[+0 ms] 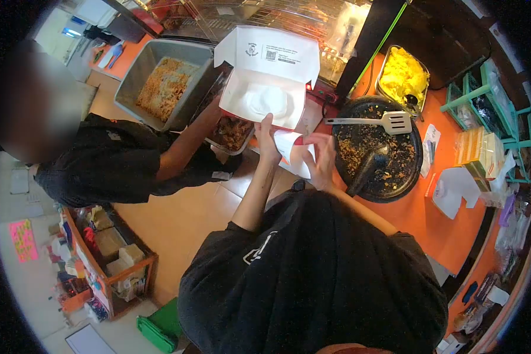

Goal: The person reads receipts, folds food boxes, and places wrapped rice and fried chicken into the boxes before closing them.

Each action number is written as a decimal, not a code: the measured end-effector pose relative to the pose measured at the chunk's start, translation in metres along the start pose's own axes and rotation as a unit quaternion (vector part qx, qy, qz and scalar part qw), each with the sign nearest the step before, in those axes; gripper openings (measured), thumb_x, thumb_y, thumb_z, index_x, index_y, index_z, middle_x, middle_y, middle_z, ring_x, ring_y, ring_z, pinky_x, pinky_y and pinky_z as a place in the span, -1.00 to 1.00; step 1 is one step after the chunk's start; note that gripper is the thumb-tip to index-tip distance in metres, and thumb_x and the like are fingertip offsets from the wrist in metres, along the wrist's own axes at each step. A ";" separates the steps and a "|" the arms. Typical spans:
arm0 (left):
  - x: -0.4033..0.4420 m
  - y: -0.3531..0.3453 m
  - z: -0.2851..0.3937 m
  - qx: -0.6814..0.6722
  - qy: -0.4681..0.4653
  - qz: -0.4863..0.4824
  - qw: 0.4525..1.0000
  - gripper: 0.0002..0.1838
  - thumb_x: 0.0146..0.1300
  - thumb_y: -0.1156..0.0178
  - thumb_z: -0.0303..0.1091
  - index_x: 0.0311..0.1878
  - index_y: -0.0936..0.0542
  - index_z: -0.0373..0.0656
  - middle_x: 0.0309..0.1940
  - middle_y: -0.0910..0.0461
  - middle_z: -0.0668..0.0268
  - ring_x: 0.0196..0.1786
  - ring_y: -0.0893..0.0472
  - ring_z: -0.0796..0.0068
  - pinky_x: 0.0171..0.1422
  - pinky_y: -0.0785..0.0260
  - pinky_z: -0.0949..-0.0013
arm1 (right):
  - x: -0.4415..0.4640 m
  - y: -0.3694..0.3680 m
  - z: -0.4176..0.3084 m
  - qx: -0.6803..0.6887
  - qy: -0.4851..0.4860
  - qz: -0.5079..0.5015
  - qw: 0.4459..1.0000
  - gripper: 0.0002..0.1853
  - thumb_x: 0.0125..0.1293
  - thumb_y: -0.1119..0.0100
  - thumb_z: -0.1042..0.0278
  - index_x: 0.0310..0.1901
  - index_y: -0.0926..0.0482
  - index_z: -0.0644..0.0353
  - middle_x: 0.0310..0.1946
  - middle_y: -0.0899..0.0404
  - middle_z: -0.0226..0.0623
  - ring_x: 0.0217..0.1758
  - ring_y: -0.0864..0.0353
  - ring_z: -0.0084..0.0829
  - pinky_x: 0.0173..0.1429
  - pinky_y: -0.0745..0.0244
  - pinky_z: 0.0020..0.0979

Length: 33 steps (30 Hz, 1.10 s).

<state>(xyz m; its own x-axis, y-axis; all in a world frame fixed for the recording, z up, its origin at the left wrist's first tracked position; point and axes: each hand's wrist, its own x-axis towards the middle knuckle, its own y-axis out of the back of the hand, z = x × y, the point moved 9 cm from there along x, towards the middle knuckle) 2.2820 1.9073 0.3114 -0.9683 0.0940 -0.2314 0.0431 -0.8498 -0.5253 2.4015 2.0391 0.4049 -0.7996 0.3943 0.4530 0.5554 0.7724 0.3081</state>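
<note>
An open white takeaway box [233, 97] with a printed lid and red outer sides is held up in front of me. Inside it sits a rounded white mound [268, 101], perhaps rice. My left hand [268, 141] grips the box's near edge, thumb on top. Just below, a white cardboard piece with a red edge [286, 143] lies between my hands; its exact shape is partly hidden. My right hand [320, 162] has bent fingers at this piece's right side, slightly blurred. To the right, a slotted spatula [395, 123] rests across a dark round pan [416, 159] with browned food scraps.
A co-worker's arm [189, 138] reaches behind the box from the left, over a tray of browned food [233, 133]. A grey tub [124, 88] holds orange-brown food. Yellow food [402, 74] fills a metal tray near a glass cabinet. Another white carton [454, 192] lies on the orange counter [436, 236].
</note>
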 end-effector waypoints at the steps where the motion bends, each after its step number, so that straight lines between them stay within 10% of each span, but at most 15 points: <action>1: -0.001 -0.003 -0.002 -0.061 0.017 -0.013 0.998 -0.59 0.13 -0.01 -0.18 -0.05 -0.29 -0.28 -0.19 -0.44 0.14 -0.19 -0.50 0.34 -0.13 -0.39 0.31 | 0.005 0.016 -0.012 0.009 -0.006 0.060 0.998 -0.53 -0.02 -0.12 -0.16 -0.40 -0.47 0.17 -0.29 -0.39 -0.32 -0.14 -0.31 -0.22 0.01 -0.05 -0.24; 9: -0.010 -0.015 -0.012 -0.039 0.042 0.006 0.998 -0.57 0.14 0.04 -0.06 -0.11 -0.35 -0.26 -0.28 -0.50 0.20 -0.30 -0.53 0.38 -0.18 -0.40 0.35 | -0.001 -0.027 -0.013 -0.162 0.006 -0.198 0.967 -0.72 -0.01 -0.16 0.21 -0.26 -0.55 0.16 -0.25 -0.49 -0.26 -0.26 -0.38 -0.22 -0.11 -0.18 -0.27; 12: 0.014 0.006 -0.048 -0.030 0.051 -0.053 0.997 -0.55 0.14 0.06 -0.04 -0.11 -0.37 -0.27 -0.27 -0.51 0.21 -0.34 -0.52 0.41 -0.26 -0.41 0.38 | 0.009 -0.003 -0.028 -0.065 0.037 -0.156 0.985 -0.75 0.04 -0.13 0.33 -0.23 -0.54 0.22 -0.28 -0.52 -0.25 -0.25 -0.45 -0.29 -0.10 -0.27 -0.29; 13: -0.006 -0.013 -0.030 -0.025 0.092 -0.071 0.993 -0.52 0.11 0.05 0.04 -0.10 -0.40 -0.18 -0.24 -0.52 0.27 -0.27 -0.49 0.45 -0.15 -0.30 0.33 | 0.001 0.000 -0.004 0.145 -0.141 -0.146 0.968 -0.80 0.07 -0.08 0.50 -0.23 -0.51 0.34 -0.25 -0.53 -0.21 -0.21 -0.52 -0.36 -0.12 -0.40 -0.33; 17: -0.008 0.008 -0.034 0.080 0.127 -0.018 0.988 -0.52 0.04 0.04 0.15 -0.10 -0.45 0.03 -0.20 -0.52 0.46 -0.12 -0.38 0.53 0.10 0.14 0.32 | 0.013 0.037 0.003 0.378 -0.270 -0.100 0.880 -0.71 0.05 -0.03 0.65 -0.12 -0.41 0.36 -0.22 -0.52 -0.21 -0.23 -0.53 -0.47 -0.13 -0.46 -0.43; 19: -0.002 0.009 -0.042 0.007 0.134 -0.055 0.989 -0.49 0.10 0.07 0.10 -0.05 -0.42 -0.11 -0.13 -0.49 0.35 -0.12 -0.43 0.46 0.02 -0.11 0.30 | 0.030 0.059 -0.013 0.463 -0.249 -0.078 0.847 -0.59 0.05 -0.06 0.64 -0.01 -0.28 0.33 -0.20 -0.50 -0.22 -0.16 -0.51 -0.45 -0.04 -0.43 -0.42; 33: -0.002 -0.008 -0.038 -0.036 0.164 -0.108 0.980 -0.42 0.15 0.13 0.08 0.13 -0.26 -0.12 0.06 -0.37 0.28 0.07 -0.37 0.38 0.00 -0.21 0.29 | 0.073 0.154 -0.094 0.483 -0.157 -0.029 0.861 -0.43 0.13 0.11 0.61 0.20 -0.02 0.30 0.06 -0.30 -0.13 0.09 -0.35 -0.38 0.13 -0.30 -0.38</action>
<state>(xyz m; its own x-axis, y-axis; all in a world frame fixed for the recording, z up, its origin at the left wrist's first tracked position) 2.2931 1.9340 0.2846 -0.8261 0.4396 -0.3527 -0.1262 -0.7541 -0.6445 2.4504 2.1398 0.5637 -0.9260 0.3390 0.1659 0.1844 0.7899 -0.5848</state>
